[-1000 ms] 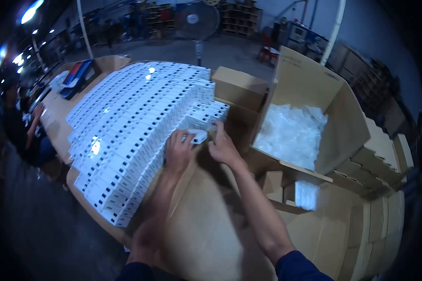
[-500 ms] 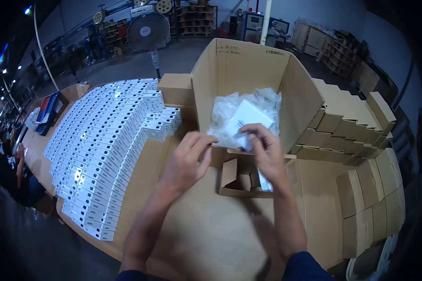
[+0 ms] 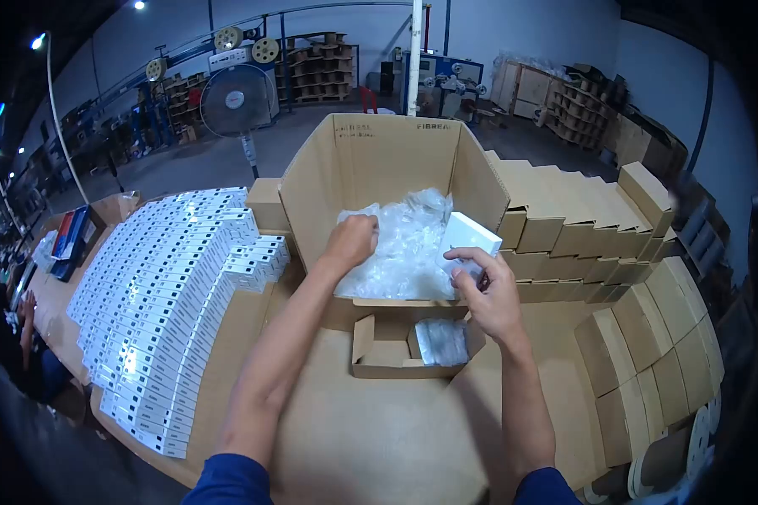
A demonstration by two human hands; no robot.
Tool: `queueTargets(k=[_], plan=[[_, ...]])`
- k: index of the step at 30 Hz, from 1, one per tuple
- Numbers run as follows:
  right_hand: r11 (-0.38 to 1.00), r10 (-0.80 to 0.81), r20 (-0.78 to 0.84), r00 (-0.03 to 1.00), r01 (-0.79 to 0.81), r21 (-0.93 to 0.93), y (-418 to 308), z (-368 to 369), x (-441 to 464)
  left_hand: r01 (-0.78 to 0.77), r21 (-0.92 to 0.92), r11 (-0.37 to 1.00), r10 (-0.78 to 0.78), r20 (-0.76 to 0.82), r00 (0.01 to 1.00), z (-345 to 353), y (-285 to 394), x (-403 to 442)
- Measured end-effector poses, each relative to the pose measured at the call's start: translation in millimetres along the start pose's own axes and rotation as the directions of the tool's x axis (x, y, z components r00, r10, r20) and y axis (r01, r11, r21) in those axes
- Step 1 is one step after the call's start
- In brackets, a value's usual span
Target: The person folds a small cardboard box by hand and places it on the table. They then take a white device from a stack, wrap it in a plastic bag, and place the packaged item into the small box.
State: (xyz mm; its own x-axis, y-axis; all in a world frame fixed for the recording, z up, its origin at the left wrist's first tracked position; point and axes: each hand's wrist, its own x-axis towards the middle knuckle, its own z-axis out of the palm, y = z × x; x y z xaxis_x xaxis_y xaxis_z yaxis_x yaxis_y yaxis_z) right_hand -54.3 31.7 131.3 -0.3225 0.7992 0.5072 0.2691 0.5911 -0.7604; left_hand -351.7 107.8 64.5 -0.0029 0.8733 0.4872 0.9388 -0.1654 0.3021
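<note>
My right hand (image 3: 490,290) grips a flat white box (image 3: 472,238), tilted, at the right front of a large open carton (image 3: 396,151). My left hand (image 3: 352,242) is closed at the left of the clear plastic bags (image 3: 404,240) inside that carton; whether its fingers pinch a bag is hidden. Below the carton's front edge lies a small open brown box (image 3: 387,370), with a plastic-wrapped white item (image 3: 442,342) in its right part.
Rows of stacked white boxes (image 3: 156,295) fill the left side of the table. Folded brown boxes (image 3: 564,206) are stacked at the right, more (image 3: 648,362) nearer me. A fan (image 3: 237,101) stands behind. At the far left sits a person (image 3: 25,337).
The view has swung right. From beside the white stacks my hands have come to the large carton. My left hand has reached into the bags, and the white box in my right hand has shifted right.
</note>
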Motion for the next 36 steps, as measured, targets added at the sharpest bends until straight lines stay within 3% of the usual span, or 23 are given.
queueTargets(k=[1, 2, 4, 7, 9, 10, 13, 15, 17, 19, 21, 22, 23, 25, 26, 29, 35, 36], plan=[[1.0, -0.022, -0.014, 1.0, 0.022, -0.011, -0.4, -0.6, -0.4, 0.056, -0.114, 0.992, -0.066, -0.078, 0.995, -18.8, 11.1, -6.0], [0.999, -0.045, -0.028, 0.999, 0.044, -0.021, -2.2, 0.2, 0.2, -0.044, -0.206, 0.977, 0.013, -0.15, 0.989, -35.3, 16.9, -10.3], [0.999, -0.015, -0.019, 1.0, 0.015, -0.043, -10.7, -0.2, 1.8, 0.019, -0.414, 0.91, -0.083, -0.136, 0.987, -67.9, 34.4, -19.5], [0.97, -0.221, -0.04, 0.974, 0.215, -0.117, -33.2, 2.4, 3.7, 0.006, -0.647, 0.762, -0.081, -0.085, 0.993, -96.9, 49.0, -35.1], [0.962, -0.253, 0.016, 0.967, 0.253, -0.103, -43.4, 0.4, 7.1, -0.03, -0.738, 0.675, -0.013, -0.053, 0.998, -122.0, 71.5, -59.2], [0.956, -0.282, 0.025, 0.959, 0.283, -0.073, -48.6, 0.7, 8.3, 0.007, -0.821, 0.571, -0.014, -0.001, 1.0, -130.9, 83.4, -72.7], [0.958, -0.281, 0.173, 0.944, 0.287, -0.008, -61.3, -0.2, 6.1, 0.147, -0.875, 0.461, 0.005, 0.169, 0.986, -153.2, 107.3, -108.2], [0.976, -0.218, 0.357, 0.908, 0.211, 0.061, -62.7, -2.2, 1.4, 0.09, -0.819, 0.566, 0.012, 0.118, 0.993, -155.9, 116.8, -125.4], [0.972, -0.234, 0.393, 0.889, 0.213, 0.098, -49.9, 3.9, -8.3, 0.025, -0.746, 0.665, 0.027, 0.058, 0.998, -157.6, 122.8, -138.4], [0.969, -0.226, 0.417, 0.88, 0.159, 0.189, -43.6, 9.0, -28.2, 0.049, -0.76, 0.648, -0.046, 0.025, 0.999, -157.0, 124.4, -150.0], [0.97, -0.101, 0.327, 0.94, 0.02, 0.243, -43.5, 12.0, -59.1, 0.115, -0.783, 0.611, -0.144, 0.033, 0.989, -161.5, 124.5, -160.6], [0.964, -0.07, 0.279, 0.958, -0.007, 0.266, -36.9, 15.3, -73.0, 0.049, -0.766, 0.641, -0.159, -0.069, 0.985, -157.6, 118.6, -164.4], [0.956, -0.034, 0.231, 0.972, -0.035, 0.291, -30.3, 19.2, -88.0, 0.087, -0.79, 0.607, -0.263, -0.096, 0.96, -155.8, 118.3, -173.2], [0.981, -0.049, 0.029, 0.998, 0.043, 0.192, -21.8, 29.7, -118.1, 0.143, -0.838, 0.526, -0.457, -0.137, 0.879, -156.3, 128.4, -192.8], [0.977, 0.056, 0.037, 0.998, -0.063, 0.203, -24.8, 30.5, -132.5, 0.043, -0.699, 0.714, -0.382, -0.339, 0.86, -155.5, 135.2, -201.7], [0.959, 0.135, -0.036, 0.99, -0.121, 0.257, -24.2, 37.4, -164.0, -0.168, -0.213, 0.963, 0.029, -0.536, 0.844, -154.7, 162.2, -222.8], [0.969, 0.117, -0.085, 0.989, -0.095, 0.23, -32.6, 39.2, -196.9, -0.135, -0.139, 0.981, 0.074, -0.375, 0.924, -134.7, 182.7, -240.7], [0.97, 0.139, -0.1, 0.985, -0.115, 0.216, -35.4, 38.8, -200.2, -0.142, -0.172, 0.975, 0.061, -0.405, 0.912, -131.5, 186.3, -243.3]])
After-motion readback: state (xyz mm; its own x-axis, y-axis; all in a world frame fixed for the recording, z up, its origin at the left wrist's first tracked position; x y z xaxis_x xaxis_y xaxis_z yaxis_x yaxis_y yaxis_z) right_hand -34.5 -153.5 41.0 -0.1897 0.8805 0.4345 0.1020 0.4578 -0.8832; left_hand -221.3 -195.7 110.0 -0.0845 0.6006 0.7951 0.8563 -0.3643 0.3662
